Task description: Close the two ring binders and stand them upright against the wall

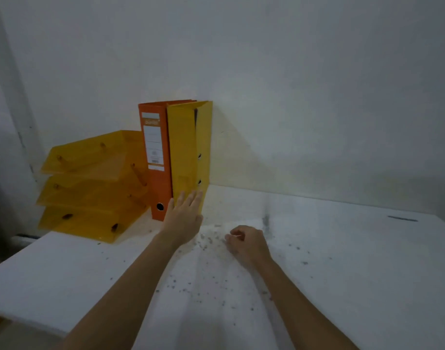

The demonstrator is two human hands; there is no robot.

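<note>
- Two ring binders stand upright at the wall (292, 72), touching side by side: orange binder (156, 160) on the left, yellow binder (188, 147) on the right.
- Orange one is shut, spine label facing me.
- Yellow one's covers gape slightly along the front edge.
- My left hand (185, 218) is flat, fingers spread, pressed on the yellow binder's lower front; it grips nothing.
- My right hand (246, 242) rests on the white table (355, 261), fingers curled loosely, empty, well clear of both binders.
- Stacked amber letter trays (90, 183) sit just left of the orange binder.
- Table has dark specks near my hands.
</note>
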